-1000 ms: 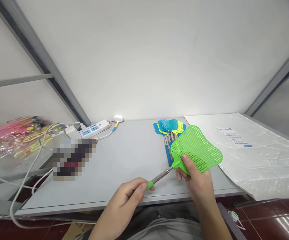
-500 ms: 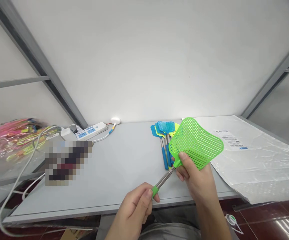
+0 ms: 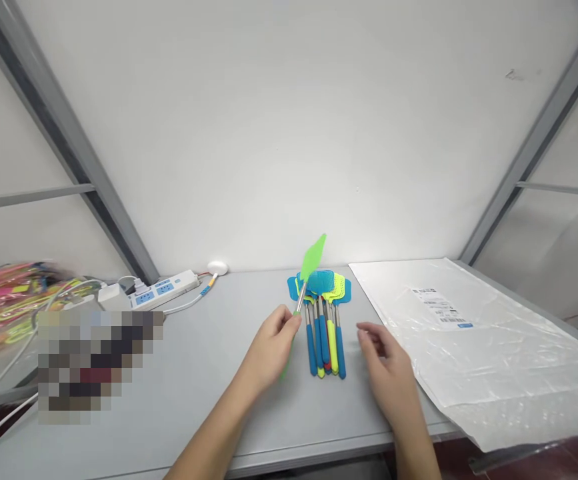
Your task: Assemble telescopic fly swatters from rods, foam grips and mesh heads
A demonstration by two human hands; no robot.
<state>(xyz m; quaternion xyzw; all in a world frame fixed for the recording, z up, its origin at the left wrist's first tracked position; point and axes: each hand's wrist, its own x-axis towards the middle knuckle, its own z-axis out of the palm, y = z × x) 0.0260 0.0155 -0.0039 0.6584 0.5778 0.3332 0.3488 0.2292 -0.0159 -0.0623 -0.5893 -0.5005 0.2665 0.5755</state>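
Nearest the viewer, the left hand (image 3: pixel 273 341) is wrapping around the handle of a green swatter (image 3: pixel 313 258); the right hand (image 3: pixel 389 367), thumb parted from loosely curled fingers, is holding nothing, having just let go of the swatter's head. The swatter, formerly face-on, is now presenting its thin edge in front of the piled swatters (image 3: pixel 324 333) (contact between them is not showing clearly). This change is probably leaving the left hand to steer alone. Beyond, the pile is lying on the surface (image 3: pixel 209 373), a white package (image 3: pixel 473 363) is spreading rightward, and a power strip (image 3: pixel 166 290) is sitting near the wall (image 3: pixel 269 147).
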